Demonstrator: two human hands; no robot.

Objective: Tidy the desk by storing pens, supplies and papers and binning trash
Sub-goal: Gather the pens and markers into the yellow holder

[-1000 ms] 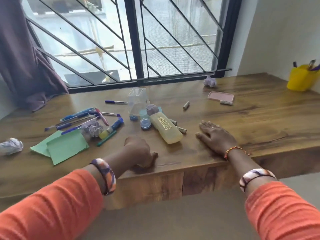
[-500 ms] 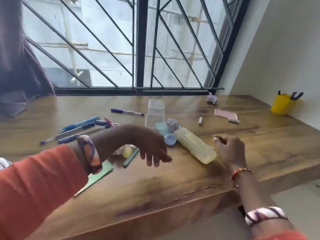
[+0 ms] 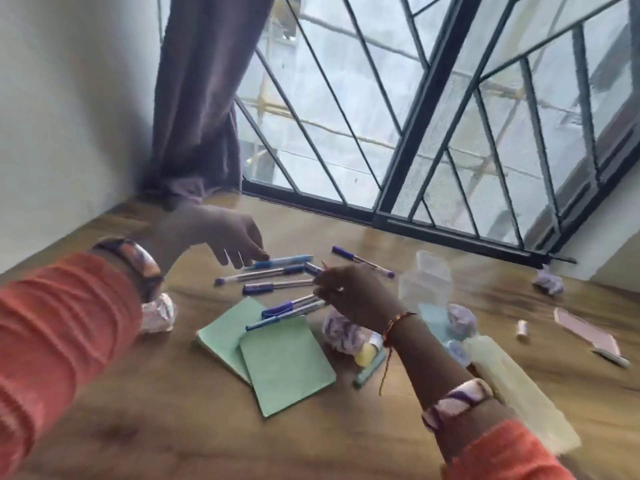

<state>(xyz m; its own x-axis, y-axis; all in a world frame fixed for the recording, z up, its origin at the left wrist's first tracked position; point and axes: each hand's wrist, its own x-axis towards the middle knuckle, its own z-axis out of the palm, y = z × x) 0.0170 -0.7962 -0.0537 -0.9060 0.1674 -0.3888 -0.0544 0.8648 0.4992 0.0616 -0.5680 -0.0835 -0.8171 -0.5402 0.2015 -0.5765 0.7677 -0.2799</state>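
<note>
Here both hands reached over the scattered pens at the far left part of the wooden desk (image 3: 173, 427).

The left hand (image 3: 221, 237) hung above the desk with its fingers loose and spread, holding nothing, its fingertips just over a light blue pen (image 3: 284, 261). The right hand (image 3: 349, 292) had its fingers curled at the near ends of two blue-capped pens (image 3: 287, 308), though the blur kept me from telling whether it truly gripped them. More pens (image 3: 266, 277) lay side by side between the two hands. Two green notepads (image 3: 277, 358) overlapped toward the near edge, one corner under the pens. A crumpled paper ball (image 3: 157, 313) sat by the left sleeve, another (image 3: 341, 332) under the right wrist, a third (image 3: 549, 284) near the window sill. A clear plastic box (image 3: 426, 282) stood just right of the right hand.
</note>
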